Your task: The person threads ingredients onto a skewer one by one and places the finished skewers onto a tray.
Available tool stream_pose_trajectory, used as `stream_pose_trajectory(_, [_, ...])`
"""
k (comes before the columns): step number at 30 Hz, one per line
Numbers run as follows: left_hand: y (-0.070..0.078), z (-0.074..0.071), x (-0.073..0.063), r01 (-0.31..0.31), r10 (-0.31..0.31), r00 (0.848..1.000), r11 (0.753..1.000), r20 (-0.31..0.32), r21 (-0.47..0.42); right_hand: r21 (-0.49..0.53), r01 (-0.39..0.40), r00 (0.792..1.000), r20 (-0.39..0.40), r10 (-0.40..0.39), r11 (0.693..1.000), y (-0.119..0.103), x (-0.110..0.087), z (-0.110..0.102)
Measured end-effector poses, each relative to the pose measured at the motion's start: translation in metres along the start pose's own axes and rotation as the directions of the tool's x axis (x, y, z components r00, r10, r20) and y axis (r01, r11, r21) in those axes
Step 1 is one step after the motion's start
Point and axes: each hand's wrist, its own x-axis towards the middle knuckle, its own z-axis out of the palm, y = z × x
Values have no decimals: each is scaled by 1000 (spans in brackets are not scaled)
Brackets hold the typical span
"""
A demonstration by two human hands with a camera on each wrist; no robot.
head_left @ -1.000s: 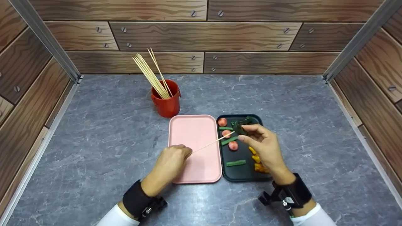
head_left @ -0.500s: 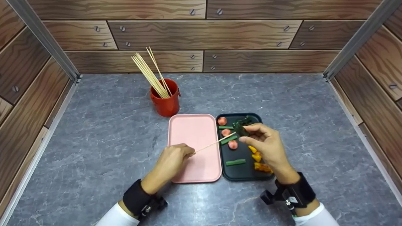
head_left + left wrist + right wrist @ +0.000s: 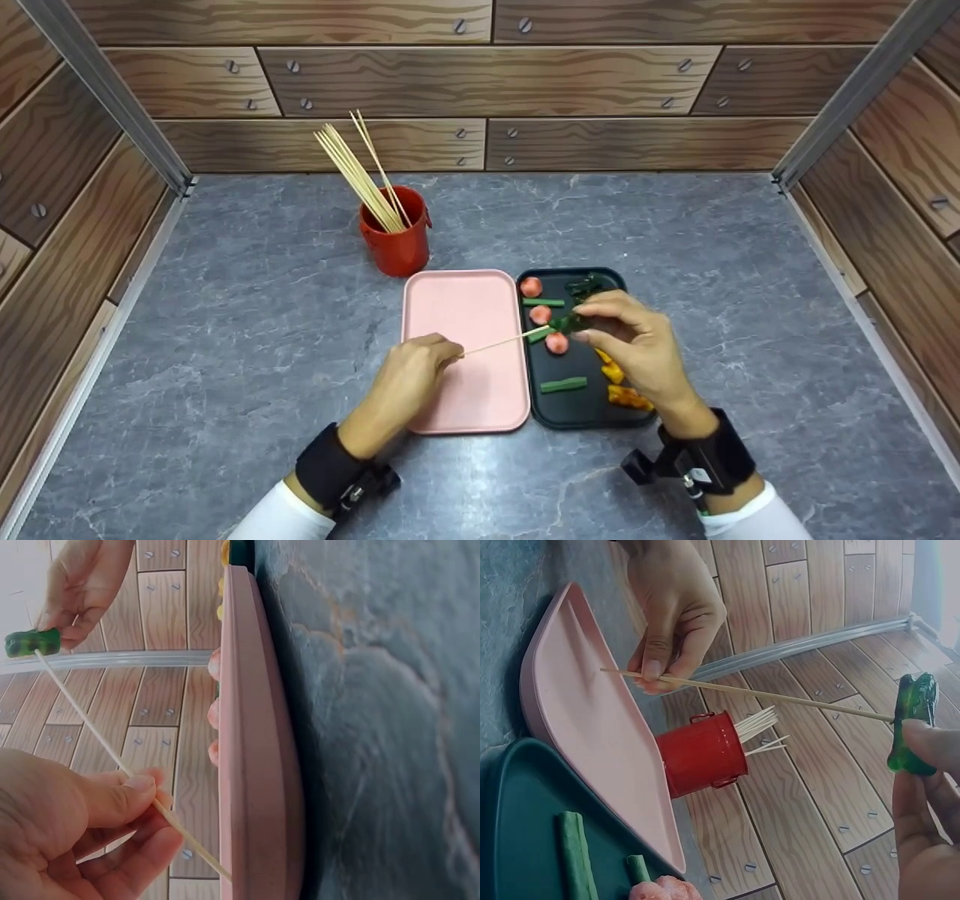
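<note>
My left hand (image 3: 416,375) pinches a thin wooden skewer (image 3: 772,696) between thumb and fingers, above the pink tray (image 3: 465,300). Between the thumb and fingers of my right hand (image 3: 641,341) is a glossy dark green piece, perhaps green pepper (image 3: 915,716). The skewer's far end meets this piece; how deep it goes in is hidden. Beneath the right hand lies a dark tray (image 3: 574,416) with pinkish-red balls (image 3: 556,343), green sticks (image 3: 564,385), yellow-orange pieces (image 3: 628,397) and more dark green pieces (image 3: 589,283), partly covered by the hand.
Behind the pink tray stands a red bucket (image 3: 400,251) holding several loose skewers (image 3: 356,176), which lean out to the left. The two trays sit side by side on the grey marbled tabletop (image 3: 247,300). Wood-patterned walls (image 3: 480,82) enclose the back and sides.
The dark green piece in my right hand has come slightly down and left onto the skewer's end, showing the dark green pieces behind. My left hand has shifted only slightly.
</note>
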Motion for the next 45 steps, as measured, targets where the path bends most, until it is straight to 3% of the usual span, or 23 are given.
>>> stream_pose_trajectory(5, [-1, 0, -1, -20, 22, 999, 998, -24, 51, -96, 20, 1000, 11, -19, 995, -4, -2, 3])
stream_pose_trajectory(13, [-3, 0, -1, -42, 51, 995, 993, -85, 109, -271, 97, 995, 42, -89, 958, -8, -3, 5])
stream_pose_trajectory(18, [-3, 0, -1, -38, 47, 996, 992, -76, 117, -248, 88, 996, 54, -77, 965, -6, -5, 6])
stream_pose_trajectory(26, [-2, 0, 0, -30, 40, 996, 991, -76, 131, -119, 56, 998, 15, -55, 991, -4, -6, 8])
stream_pose_trajectory(32, [-1, 0, 0, -35, 47, 996, 989, -79, 141, -110, 52, 998, 42, -47, 993, 0, -5, 10])
stream_pose_trajectory(36, [-1, -1, 0, -26, 34, 997, 993, -71, 115, -64, -7, 1000, 19, 8, 998, 3, -4, 10])
stream_pose_trajectory(38, [0, -2, 0, -14, 18, 999, 996, -51, 86, -53, -79, 996, -32, 77, 995, 4, -3, 9])
stream_pose_trajectory(41, [2, -4, 1, 3, -2, 1000, 999, -25, 52, -33, -249, 958, -156, 241, 968, 5, 1, 6])
stream_pose_trajectory(45, [6, -5, 3, 1, 0, 1000, 999, -19, 39, 78, -410, 865, -281, 415, 909, 10, 8, 0])
